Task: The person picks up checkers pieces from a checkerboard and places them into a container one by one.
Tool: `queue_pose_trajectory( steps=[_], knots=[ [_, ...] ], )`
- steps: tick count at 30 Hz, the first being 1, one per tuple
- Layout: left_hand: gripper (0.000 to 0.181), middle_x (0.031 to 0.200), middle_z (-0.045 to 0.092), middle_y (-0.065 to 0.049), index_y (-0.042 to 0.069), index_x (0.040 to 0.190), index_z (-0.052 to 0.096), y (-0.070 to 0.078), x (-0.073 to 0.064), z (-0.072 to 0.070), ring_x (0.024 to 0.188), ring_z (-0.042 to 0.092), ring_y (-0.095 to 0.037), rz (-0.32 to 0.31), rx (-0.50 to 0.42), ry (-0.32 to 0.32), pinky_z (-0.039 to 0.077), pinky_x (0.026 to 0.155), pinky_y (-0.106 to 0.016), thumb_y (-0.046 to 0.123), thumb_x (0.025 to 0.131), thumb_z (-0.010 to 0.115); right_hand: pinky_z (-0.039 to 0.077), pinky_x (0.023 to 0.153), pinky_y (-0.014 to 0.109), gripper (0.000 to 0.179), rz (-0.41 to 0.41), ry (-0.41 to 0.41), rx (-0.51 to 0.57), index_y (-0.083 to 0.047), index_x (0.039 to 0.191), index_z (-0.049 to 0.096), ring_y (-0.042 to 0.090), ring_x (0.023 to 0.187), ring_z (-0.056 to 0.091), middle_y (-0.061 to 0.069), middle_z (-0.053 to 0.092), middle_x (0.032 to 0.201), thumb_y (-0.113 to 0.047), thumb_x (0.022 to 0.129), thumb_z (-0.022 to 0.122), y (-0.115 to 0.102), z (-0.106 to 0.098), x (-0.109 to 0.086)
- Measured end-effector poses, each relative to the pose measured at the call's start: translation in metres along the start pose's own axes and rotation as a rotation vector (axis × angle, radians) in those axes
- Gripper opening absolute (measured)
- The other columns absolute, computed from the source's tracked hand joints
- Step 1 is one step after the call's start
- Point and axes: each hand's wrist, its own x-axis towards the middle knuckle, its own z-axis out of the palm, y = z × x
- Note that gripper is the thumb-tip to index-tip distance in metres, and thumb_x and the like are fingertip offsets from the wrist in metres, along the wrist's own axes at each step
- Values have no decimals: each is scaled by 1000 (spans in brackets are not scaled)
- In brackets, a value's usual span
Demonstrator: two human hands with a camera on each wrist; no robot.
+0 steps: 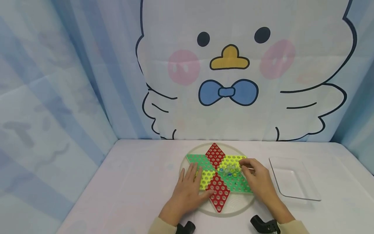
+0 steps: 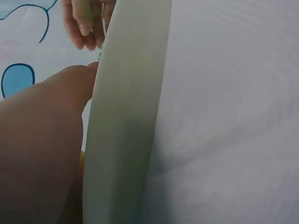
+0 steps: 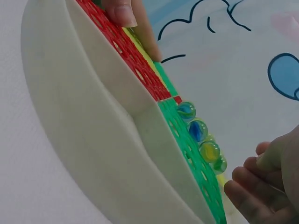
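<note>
Steady your Chinese checkers board (image 1: 219, 196), left hand (image 1: 187, 192) at 8 o'clock, fingers released; right hand (image 1: 259, 182), can't tell if grasping, mustn't jostle marbles (image 3: 198, 131) at 3 o'clock.

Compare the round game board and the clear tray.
Shape: the game board is round; the tray is rectangular.
Look: the game board has a red, yellow and green star on a pale base; the tray is see-through and plain.
Contents: the game board bears marbles; none show in the tray.
Shared: both sit on the table.
</note>
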Motion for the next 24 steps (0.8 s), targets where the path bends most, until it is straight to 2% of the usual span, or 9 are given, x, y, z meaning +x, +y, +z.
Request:
queue_pose_trajectory(
  steps=[3, 8, 15, 24],
  knots=[
    [91, 166, 14, -15, 7, 158, 24, 1, 0, -1, 155, 10, -31, -10, 2, -18, 7, 123, -57, 71, 95, 37, 51, 80, 8, 17, 23, -15, 14, -1, 109, 67, 25, 98, 71, 12, 71, 108, 3, 94, 60, 4, 3, 0],
    [91, 167, 14, -15, 7, 158, 23, 3, 1, -6, 155, 10, -31, -21, 7, -43, 5, 122, -61, 71, 95, 37, 55, 80, 14, 16, 14, -13, 4, -3, 105, 69, 18, 95, 71, 9, 73, 105, 3, 92, 64, 11, 9, 0],
    [90, 167, 15, -14, 6, 158, 22, 4, 9, -9, 155, 12, -30, -16, -7, -51, 6, 123, -59, 68, 95, 43, 56, 80, 17, 17, 11, -12, 2, -5, 105, 69, 25, 96, 72, 9, 73, 105, 4, 91, 64, 14, 11, 0],
    [90, 167, 15, -13, 6, 158, 22, 3, 10, -3, 155, 12, -29, -1, 17, -55, 8, 123, -58, 69, 95, 40, 57, 78, 19, 17, 18, -38, 15, -4, 103, 69, 23, 92, 72, 9, 73, 103, 5, 90, 65, 13, 12, 1]
  ],
)
